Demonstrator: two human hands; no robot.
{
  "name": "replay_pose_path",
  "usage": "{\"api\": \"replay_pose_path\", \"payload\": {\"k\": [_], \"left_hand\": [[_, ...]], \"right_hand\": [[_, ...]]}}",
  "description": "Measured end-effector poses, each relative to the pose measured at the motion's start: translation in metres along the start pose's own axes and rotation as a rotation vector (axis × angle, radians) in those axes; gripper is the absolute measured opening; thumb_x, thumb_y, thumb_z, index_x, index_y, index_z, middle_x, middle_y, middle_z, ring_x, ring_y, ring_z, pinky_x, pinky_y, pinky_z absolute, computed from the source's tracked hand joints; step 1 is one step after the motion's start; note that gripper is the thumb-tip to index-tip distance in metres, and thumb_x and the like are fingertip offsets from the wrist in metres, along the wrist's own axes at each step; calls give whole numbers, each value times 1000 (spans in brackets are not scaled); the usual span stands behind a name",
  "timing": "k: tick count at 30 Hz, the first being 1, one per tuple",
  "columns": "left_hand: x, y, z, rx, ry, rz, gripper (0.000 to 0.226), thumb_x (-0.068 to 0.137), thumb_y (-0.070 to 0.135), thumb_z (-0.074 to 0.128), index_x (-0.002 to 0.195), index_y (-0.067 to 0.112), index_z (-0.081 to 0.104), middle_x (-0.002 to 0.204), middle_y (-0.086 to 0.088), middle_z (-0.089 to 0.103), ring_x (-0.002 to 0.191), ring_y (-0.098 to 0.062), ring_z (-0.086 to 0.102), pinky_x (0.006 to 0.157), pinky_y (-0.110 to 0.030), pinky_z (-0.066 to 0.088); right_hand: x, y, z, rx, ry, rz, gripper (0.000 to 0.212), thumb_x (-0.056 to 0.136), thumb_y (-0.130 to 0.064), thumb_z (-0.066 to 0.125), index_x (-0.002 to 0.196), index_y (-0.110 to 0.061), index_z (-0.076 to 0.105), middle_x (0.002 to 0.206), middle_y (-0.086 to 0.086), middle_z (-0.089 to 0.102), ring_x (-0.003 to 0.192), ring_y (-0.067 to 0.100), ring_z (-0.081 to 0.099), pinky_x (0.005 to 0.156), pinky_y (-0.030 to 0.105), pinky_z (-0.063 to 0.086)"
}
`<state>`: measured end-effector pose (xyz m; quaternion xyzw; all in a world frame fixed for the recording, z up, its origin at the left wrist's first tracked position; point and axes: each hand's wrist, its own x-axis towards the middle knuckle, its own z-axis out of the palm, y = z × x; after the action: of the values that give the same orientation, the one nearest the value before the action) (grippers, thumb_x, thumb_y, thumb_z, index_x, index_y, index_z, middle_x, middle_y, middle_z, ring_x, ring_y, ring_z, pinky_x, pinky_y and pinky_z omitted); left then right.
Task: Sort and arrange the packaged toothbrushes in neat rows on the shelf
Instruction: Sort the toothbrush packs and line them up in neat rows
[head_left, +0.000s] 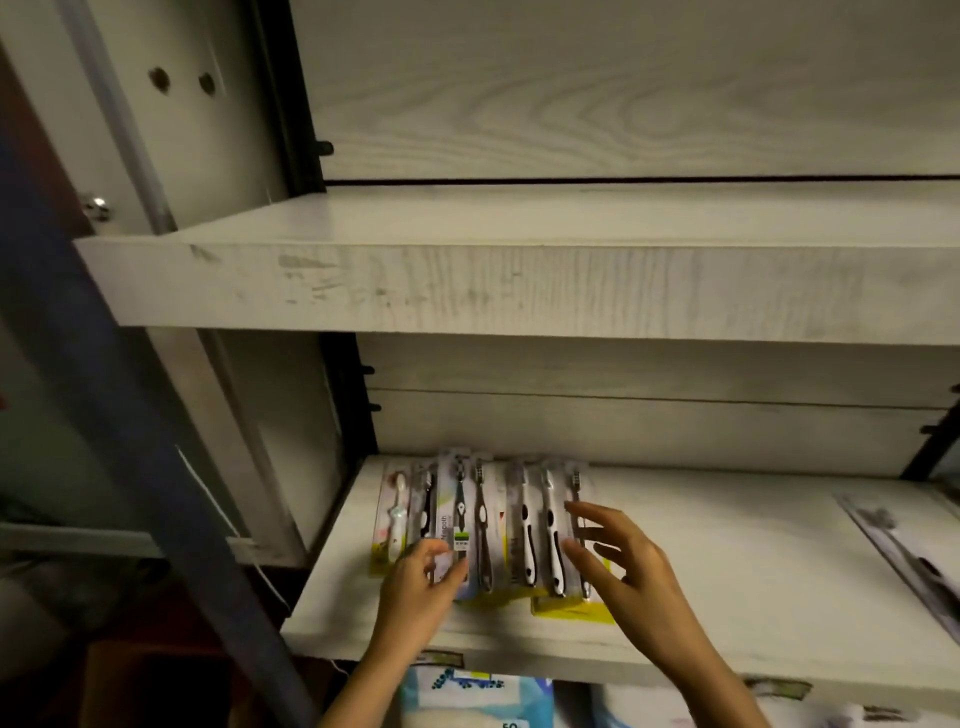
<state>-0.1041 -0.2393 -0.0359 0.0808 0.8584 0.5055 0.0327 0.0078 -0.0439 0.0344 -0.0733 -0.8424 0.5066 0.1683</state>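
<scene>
Hands first: the left hand (421, 577) sits at the near ends of the row's left packs, fingers loosely curled and blurred, so whether it pinches one I cannot tell. The right hand (618, 558) hovers over the row's right end, fingers spread, holding nothing. Just beyond both palms the packaged toothbrushes (483, 530) lie side by side on the shelf (727, 561), long axes running straight away from the wrists. The rightmost pack (566, 610) sits nearer than its neighbours, under the right hand. Well off to that hand's right lies a stray pack (904, 551), skewed; the right hand is nearer it
</scene>
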Motion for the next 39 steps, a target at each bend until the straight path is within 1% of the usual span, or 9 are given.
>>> {"api": "replay_pose_path", "payload": {"k": [5, 8, 12, 17, 23, 26, 30, 36, 39], "left_hand": [[33, 0, 17, 393, 33, 1, 51, 80, 46, 65, 117, 13, 54, 120, -7, 58, 111, -22, 53, 91, -29, 44], [45, -5, 23, 543, -28, -59, 63, 76, 42, 70, 126, 12, 45, 129, -9, 51, 120, -25, 48, 96, -34, 46], [54, -9, 28, 513, -54, -108, 66, 74, 21, 72, 129, 9, 38, 126, -10, 52, 109, -23, 56, 81, -29, 53], [63, -10, 31, 549, -38, -148, 78, 72, 35, 74, 133, 5, 35, 133, -13, 45, 120, -26, 47, 92, -29, 46], [56, 0, 13, 275, -21, -108, 57, 70, 22, 78, 112, 8, 41, 106, -10, 61, 93, -23, 62, 68, -24, 51], [37, 10, 1, -63, -15, -20, 44, 72, 5, 72, 100, 13, 40, 101, -7, 62, 84, -15, 61, 64, -17, 50], [-6, 25, 10, -396, -271, 9, 44, 78, 2, 67, 109, 23, 43, 112, -4, 61, 97, -14, 63, 76, -24, 54], [-34, 50, 24, -446, -491, -52, 56, 86, 6, 61, 128, 32, 34, 110, 9, 59, 94, 2, 63, 77, -17, 52], [-23, 51, 10, -180, -521, -79, 27, 93, 29, 52, 119, 34, 44, 103, 18, 50, 90, 6, 55, 84, -22, 49]], "right_hand": [[2, -3, 3, -6, -38, 25, 26, 88, -24, 62, 106, -43, 57, 115, -16, 60, 101, -2, 60, 82, 14, 50], [5, -7, 6, -18, -52, 31, 25, 89, -24, 61, 104, -43, 56, 116, -16, 59, 102, 0, 60, 81, 13, 50], [11, -9, 7, -23, -78, 23, 25, 89, -22, 60, 102, -42, 56, 117, -17, 57, 101, -4, 59, 78, 7, 48], [17, -11, 10, -28, -78, 20, 22, 90, -22, 59, 104, -38, 58, 117, -18, 57, 99, -6, 59, 77, 6, 47], [23, -8, 20, -18, -116, 48, 23, 90, -20, 59, 101, -41, 56, 113, -18, 56, 98, -1, 59, 74, 8, 48], [25, 0, 28, 35, -91, 160, 19, 90, -26, 58, 105, -37, 57, 109, -11, 62, 95, 0, 60, 71, 9, 49], [26, 7, 42, 251, -144, 364, 44, 78, -46, 61, 117, -25, 60, 110, -2, 68, 99, 12, 66, 89, 31, 54], [27, 15, 46, 318, -99, 387, 26, 82, -16, 68, 104, -12, 56, 86, 13, 71, 69, 14, 68, 61, 24, 53], [28, 18, 40, 349, -112, 406, 20, 85, -8, 64, 103, -13, 55, 86, 13, 70, 65, 10, 68, 55, 19, 52]]}}
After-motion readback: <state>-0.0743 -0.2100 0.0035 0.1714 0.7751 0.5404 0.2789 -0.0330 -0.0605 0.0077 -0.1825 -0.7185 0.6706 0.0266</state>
